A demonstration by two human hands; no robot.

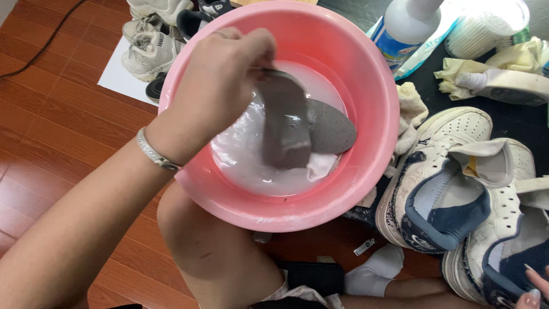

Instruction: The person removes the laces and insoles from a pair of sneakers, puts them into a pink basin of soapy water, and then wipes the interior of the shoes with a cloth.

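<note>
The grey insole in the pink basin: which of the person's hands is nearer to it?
Left. The left hand pinches the top end of the grey insole above the milky water in the pink basin. The right hand sits far off, on a white-and-navy sneaker.

The pink basin (366, 86) is open from above, but its middle is taken up by the left hand (220, 86) gripping a grey insole (286, 129) over a second insole (334, 129) in milky water, leaving free room only along the near and right inner wall. To the right, passage is crowded by a cloth (410, 111), two white-and-navy sneakers (440, 183), a white bottle (409, 26) and a round tub (492, 23). To the left the wooden floor (51, 126) lies open up to the white shoes (150, 51) behind the rim.
</note>
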